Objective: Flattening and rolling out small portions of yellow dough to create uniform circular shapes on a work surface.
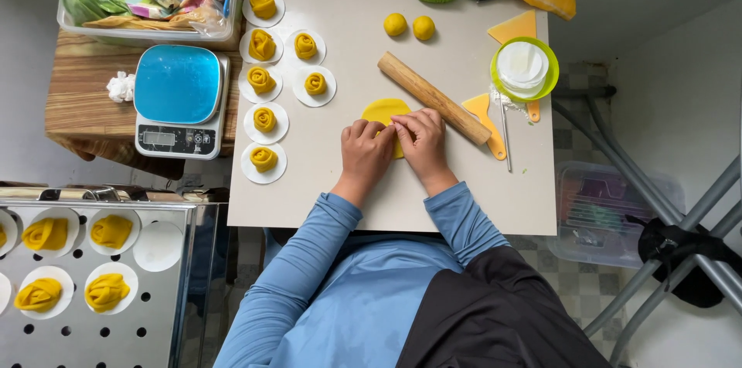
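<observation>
Left hand (365,148), right hand (421,136), half-hiding yellow dough (384,110)

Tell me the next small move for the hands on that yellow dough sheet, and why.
Probably keep rolling the near edge forward. Both the left hand and right hand press fingertips on the flat yellow dough sheet, whose near part looks folded, and finished rose-shaped rolls sit on paper rounds beside it.

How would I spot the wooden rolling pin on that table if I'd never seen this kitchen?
Start at the pale table and find the person's right hand. Just beyond it lies the rolling pin, slanting toward the green bowl. It is the only long, brown wooden stick there; everything near it is yellow dough or plastic.
</observation>
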